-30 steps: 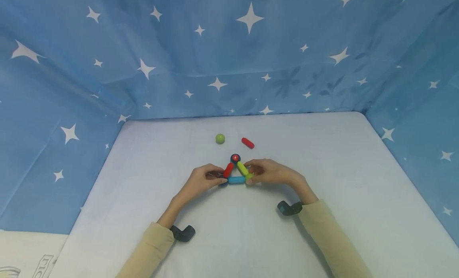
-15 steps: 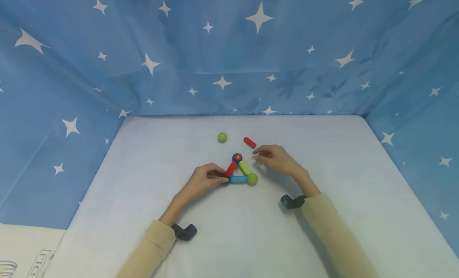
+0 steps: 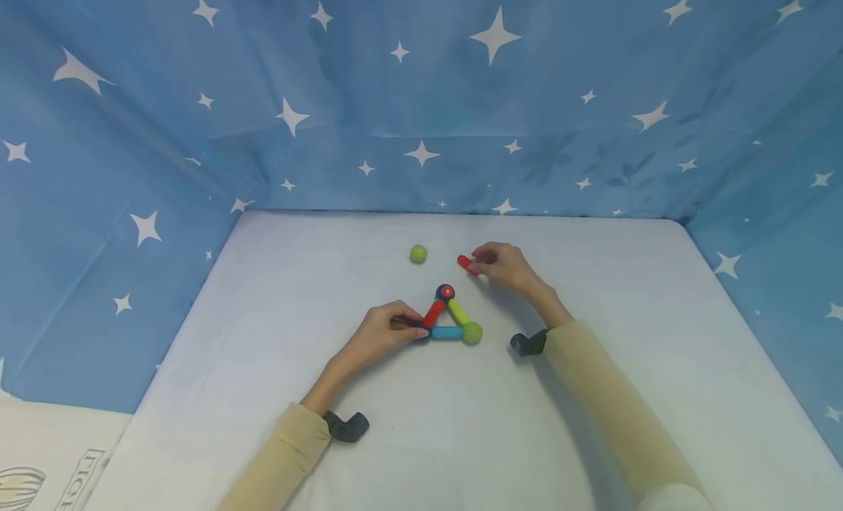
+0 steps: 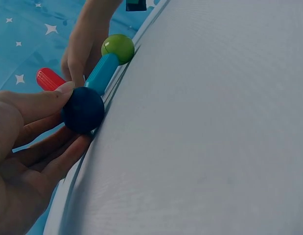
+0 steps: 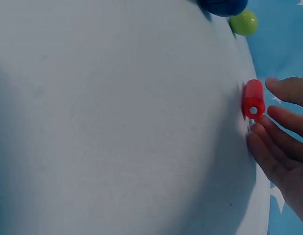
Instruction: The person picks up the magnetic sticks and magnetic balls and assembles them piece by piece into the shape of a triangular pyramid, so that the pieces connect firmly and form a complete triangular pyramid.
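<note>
A small triangle of magnetic rods and balls lies on the white table. Its sides are a red rod (image 3: 434, 313), a lime rod (image 3: 458, 312) and a light blue rod (image 3: 448, 333). At the corners are a lime ball (image 3: 472, 333), a dark blue ball with a red top (image 3: 445, 292), and a dark blue ball (image 4: 83, 110). My left hand (image 3: 380, 335) pinches that last ball between thumb and fingers. Beyond the triangle, my right hand (image 3: 503, 266) is right at a loose red rod (image 5: 254, 100), thumb and fingers spread apart beside it.
Another lime ball (image 3: 418, 254) lies loose to the left of the loose red rod. A blue curtain with white stars (image 3: 421, 154) hangs behind the table (image 3: 461, 438) and along its sides. Each wrist carries a dark camera.
My right hand has let go of the triangle's lime ball corner and moved away to the loose red rod. My left hand keeps its grip on the dark blue ball.
</note>
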The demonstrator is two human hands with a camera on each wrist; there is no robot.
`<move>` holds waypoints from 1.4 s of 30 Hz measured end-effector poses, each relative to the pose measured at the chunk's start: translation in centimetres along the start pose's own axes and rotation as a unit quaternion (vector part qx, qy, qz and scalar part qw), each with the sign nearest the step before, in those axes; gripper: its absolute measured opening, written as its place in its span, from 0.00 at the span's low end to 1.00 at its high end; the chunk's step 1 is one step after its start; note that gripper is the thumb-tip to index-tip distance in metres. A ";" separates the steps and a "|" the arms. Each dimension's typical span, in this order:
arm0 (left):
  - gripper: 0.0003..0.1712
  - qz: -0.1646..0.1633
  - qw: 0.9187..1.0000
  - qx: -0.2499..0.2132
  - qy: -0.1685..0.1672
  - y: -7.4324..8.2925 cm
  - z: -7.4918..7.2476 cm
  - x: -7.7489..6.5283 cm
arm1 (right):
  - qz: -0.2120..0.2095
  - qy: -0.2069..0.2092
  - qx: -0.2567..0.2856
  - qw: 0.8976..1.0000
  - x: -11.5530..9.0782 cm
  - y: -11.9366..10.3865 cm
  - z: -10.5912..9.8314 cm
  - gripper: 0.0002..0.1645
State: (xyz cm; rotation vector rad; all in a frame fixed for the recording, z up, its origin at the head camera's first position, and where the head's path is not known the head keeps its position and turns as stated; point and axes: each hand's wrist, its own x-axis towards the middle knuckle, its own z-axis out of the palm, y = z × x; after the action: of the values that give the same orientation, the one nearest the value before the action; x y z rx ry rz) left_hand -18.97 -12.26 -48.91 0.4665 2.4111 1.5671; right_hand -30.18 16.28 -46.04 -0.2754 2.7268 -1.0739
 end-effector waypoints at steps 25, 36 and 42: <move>0.13 -0.005 1.000 0.008 0.008 0.2 0.3 0.0 | -0.066 -0.026 -0.003 0.997 -3.2 -1.1 0.7 0.20; 0.12 0.004 1.000 0.003 0.019 0.2 0.4 -0.4 | -0.083 -0.056 0.078 0.992 -7.5 -1.2 1.1 0.18; 0.11 0.010 1.000 -0.002 0.021 0.2 0.5 -0.2 | -0.075 -0.058 0.090 0.991 -8.5 -1.4 1.7 0.18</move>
State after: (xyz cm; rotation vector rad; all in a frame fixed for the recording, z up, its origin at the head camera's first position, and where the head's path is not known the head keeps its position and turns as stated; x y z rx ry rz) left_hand -18.55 -11.83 -48.92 0.4626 2.4411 1.6041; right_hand -21.41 16.25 -45.34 -0.5037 2.5191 -1.2906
